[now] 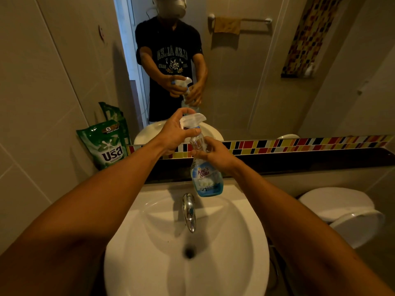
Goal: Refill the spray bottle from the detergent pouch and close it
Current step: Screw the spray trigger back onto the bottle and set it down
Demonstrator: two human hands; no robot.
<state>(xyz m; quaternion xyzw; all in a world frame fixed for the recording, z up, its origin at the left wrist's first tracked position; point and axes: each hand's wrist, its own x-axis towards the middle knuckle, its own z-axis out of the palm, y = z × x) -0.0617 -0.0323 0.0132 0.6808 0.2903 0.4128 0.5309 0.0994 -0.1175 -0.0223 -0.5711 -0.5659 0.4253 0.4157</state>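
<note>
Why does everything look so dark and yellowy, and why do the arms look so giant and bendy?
In the head view, dim warm light tints the sink and walls yellowish; the wide-angle lens stretches both forearms near the bottom edge and curves the tile strip; the spray bottle label stays readable, with a small glint on the tap.

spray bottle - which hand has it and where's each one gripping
Both: the left hand grips the trigger head, the right hand wraps the spray bottle at its upper body.

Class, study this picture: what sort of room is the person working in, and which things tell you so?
A bathroom, most likely in a home: a white ceramic washbasin with a chrome tap, a wall mirror above it, and a white toilet alongside.
</note>
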